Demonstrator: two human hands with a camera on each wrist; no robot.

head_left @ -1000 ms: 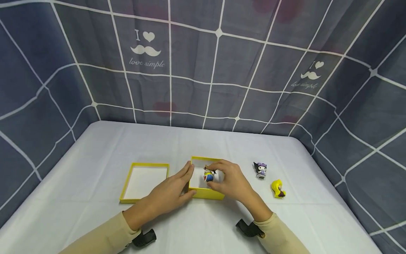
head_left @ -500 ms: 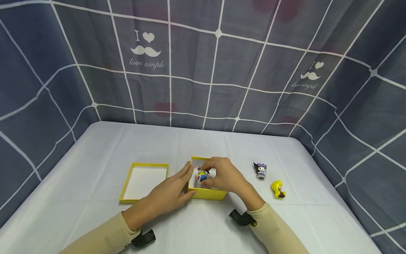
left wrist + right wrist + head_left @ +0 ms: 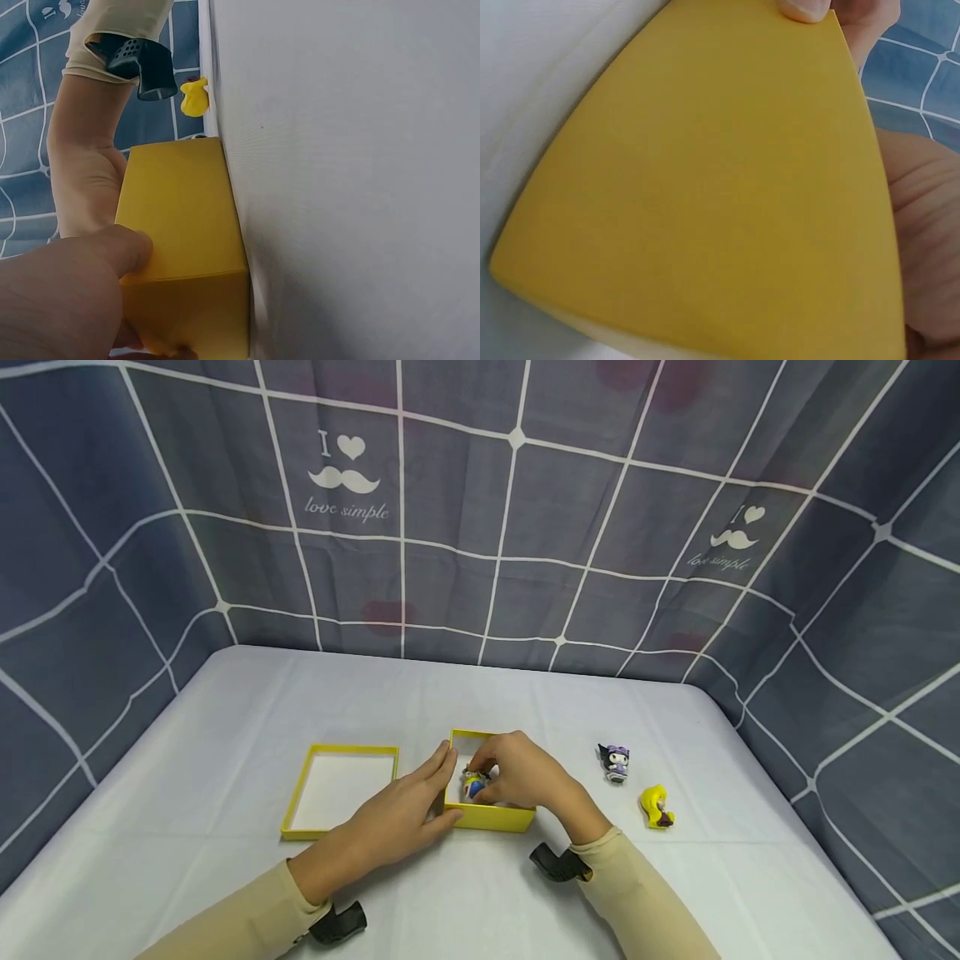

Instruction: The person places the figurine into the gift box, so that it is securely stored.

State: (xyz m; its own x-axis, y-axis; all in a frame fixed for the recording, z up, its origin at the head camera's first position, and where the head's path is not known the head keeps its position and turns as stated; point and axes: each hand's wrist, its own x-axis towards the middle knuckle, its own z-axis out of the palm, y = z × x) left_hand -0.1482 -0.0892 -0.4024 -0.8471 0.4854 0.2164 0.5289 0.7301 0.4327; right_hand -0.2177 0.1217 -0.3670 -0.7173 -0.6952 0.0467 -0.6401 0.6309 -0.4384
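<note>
A yellow box (image 3: 495, 819) with a white inside stands open-topped at the middle of the table. My left hand (image 3: 393, 814) steadies its left end, fingers along the side wall and thumb on the front wall; that thumb also presses the box (image 3: 180, 210) in the left wrist view. Down inside the box, my right hand (image 3: 528, 781) pinches a small figurine (image 3: 473, 785) in blue, yellow and red between thumb and fingers. The figurine leans near the left inner wall, partly covered by the fingers. In the right wrist view the box wall (image 3: 705, 187) hides it.
Left of the box lies a shallow yellow-rimmed lid (image 3: 341, 789), white side up. To the right stand a black, white and purple figurine (image 3: 617, 764) and a yellow figurine (image 3: 657, 807). A checked curtain (image 3: 450, 510) encloses the white table (image 3: 225, 735).
My right hand has moved left and lower into the box with the figurine, which now sits nearer the left wall. The left hand and the box have stayed in place.
</note>
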